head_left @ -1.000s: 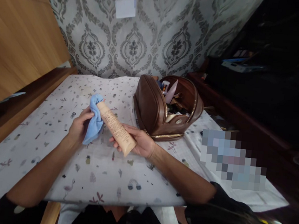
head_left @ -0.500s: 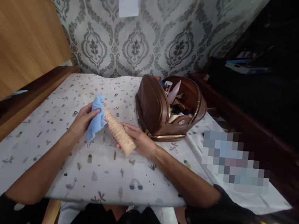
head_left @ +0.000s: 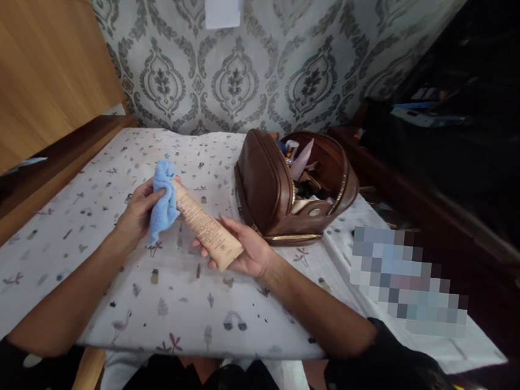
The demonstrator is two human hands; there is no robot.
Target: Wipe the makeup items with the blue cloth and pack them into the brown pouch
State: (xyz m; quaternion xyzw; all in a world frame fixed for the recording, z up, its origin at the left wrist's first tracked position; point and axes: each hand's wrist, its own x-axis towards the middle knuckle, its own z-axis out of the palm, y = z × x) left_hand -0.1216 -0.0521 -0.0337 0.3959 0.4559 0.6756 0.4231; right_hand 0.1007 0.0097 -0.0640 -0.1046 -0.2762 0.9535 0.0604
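Observation:
A beige squeeze tube [head_left: 206, 226] with small printed text lies slantwise between my hands, above the cloth-covered table. My right hand [head_left: 248, 249] cradles its flat crimped end from below, fingers showing under the tube and the thumb along its far side. Pinched in my left hand [head_left: 141, 208] is a light blue cloth [head_left: 163, 204], wrapped about the tube's upper left end, so that end is mostly hidden. A brown toiletry bag [head_left: 266, 177] stands unzipped just beyond my right hand, with a pale pink tube [head_left: 302, 159] and other small items inside.
The table carries a white printed tablecloth [head_left: 161, 308]. A wooden cabinet [head_left: 48, 46] borders the left side, and a patterned wall [head_left: 234, 82] rises behind. Dark furniture stands on the right. A blurred-out patch [head_left: 409, 274] covers something at the table's right edge.
My left hand and the cloth have shifted slightly left along the tube. My right hand has opened a little, its thumb lifting off the tube's printed face.

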